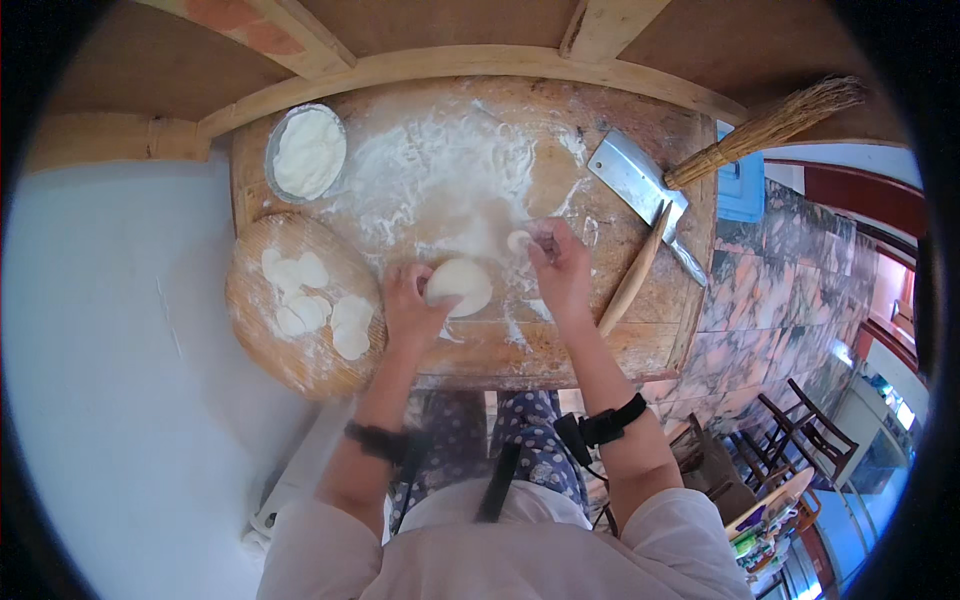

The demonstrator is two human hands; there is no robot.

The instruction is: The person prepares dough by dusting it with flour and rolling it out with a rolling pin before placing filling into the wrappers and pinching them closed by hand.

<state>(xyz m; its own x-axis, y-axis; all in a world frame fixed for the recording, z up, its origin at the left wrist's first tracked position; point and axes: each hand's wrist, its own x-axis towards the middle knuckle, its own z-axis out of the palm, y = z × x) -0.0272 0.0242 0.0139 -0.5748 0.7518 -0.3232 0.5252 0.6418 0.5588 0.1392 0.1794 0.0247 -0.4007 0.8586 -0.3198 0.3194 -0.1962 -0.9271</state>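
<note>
My left hand (414, 304) grips the left edge of a smooth, pale lump of dough (460, 287) near the front of the wooden table (637, 346). To its right, my right hand (562, 268) holds a small piece of dough (518, 241) between thumb and fingers, just above the floured surface. Loose flour (442, 165) spreads over the tabletop beyond both hands. Left of my left hand lies a round woven tray (259, 330), with several thin dough rounds (306, 315) on it, some overlapping.
A metal bowl of flour (309, 154) stands at the back left. On the right lie a cleaver (634, 176), a tapered wooden rolling pin (634, 281) and a straw brush (765, 135). A white wall (120, 300) rises at left; a chair (810, 431) stands behind at right.
</note>
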